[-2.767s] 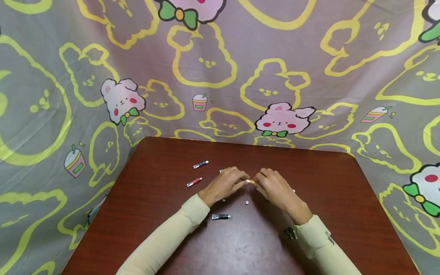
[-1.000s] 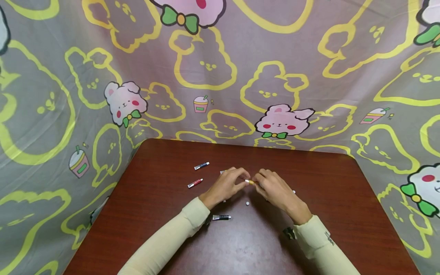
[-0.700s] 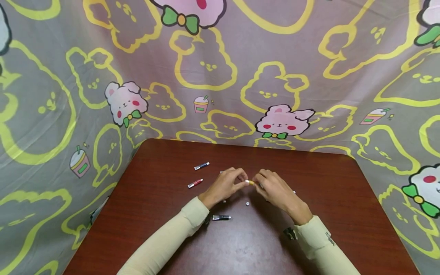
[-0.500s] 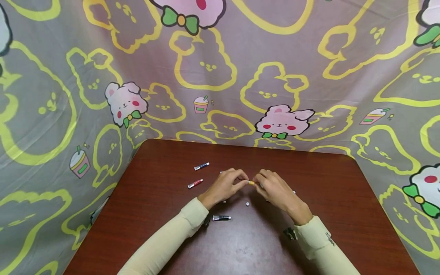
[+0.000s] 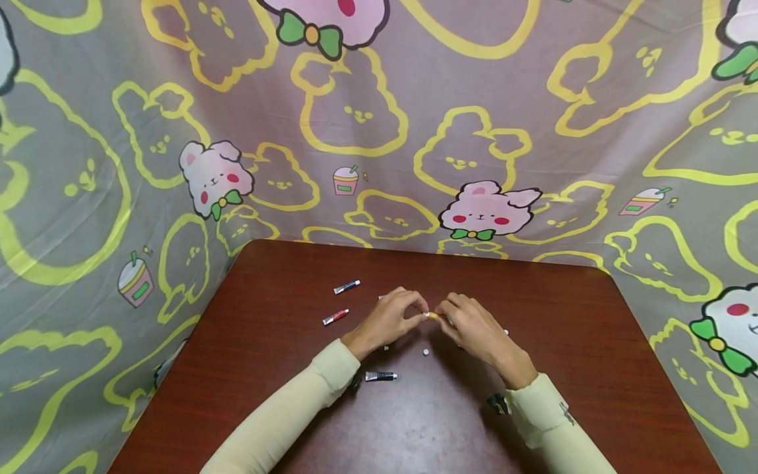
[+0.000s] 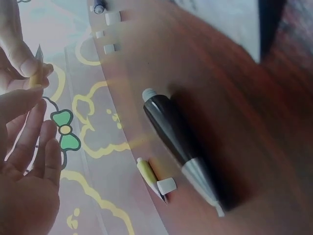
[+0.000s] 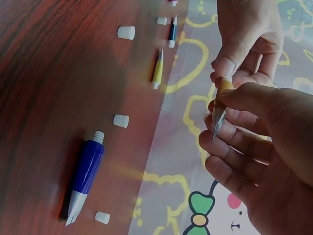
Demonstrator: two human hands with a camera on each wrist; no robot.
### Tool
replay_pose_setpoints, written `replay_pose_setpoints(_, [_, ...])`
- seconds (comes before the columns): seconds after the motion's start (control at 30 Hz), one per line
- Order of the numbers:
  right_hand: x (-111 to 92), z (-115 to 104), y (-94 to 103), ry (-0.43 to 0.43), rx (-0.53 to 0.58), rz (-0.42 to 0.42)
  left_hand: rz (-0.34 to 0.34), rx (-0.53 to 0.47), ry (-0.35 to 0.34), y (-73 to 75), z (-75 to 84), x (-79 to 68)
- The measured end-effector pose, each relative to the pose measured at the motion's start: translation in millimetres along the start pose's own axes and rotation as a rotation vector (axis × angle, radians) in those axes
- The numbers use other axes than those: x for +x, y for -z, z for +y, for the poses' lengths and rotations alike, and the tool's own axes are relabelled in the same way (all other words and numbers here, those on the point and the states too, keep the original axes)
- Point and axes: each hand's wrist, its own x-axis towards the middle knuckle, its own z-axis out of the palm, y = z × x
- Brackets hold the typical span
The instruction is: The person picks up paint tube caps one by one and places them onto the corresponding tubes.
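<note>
The right hand (image 7: pixel 264 147) pinches a small yellow tube (image 7: pixel 221 105) above the bench (image 5: pixel 568 342); the left hand (image 7: pixel 247 41) grips the tube's far end, fingertips together; loose white caps (image 7: pixel 121 121) and a blue tube (image 7: pixel 86 171) lie nearby.

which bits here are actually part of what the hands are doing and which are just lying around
In hand:
- yellow tube, held by the right hand
- its cap end, pinched by the left hand

Lying about:
- blue tube, uncapped
- loose white caps
- black tube
- red tube
- table
</note>
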Motion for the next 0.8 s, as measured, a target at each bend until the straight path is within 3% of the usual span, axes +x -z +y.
replay_pose_setpoints(0.37, [0.8,-1.3,1.1,0.0,-0.005,0.009,-0.028,-0.029,0.093,0.8,-3.3,-2.1])
replay_pose_setpoints(0.8, [1.4,-1.1,0.0,-0.008,-0.006,-0.006,-0.029,-0.006,0.044,1.1,-1.4,-1.7])
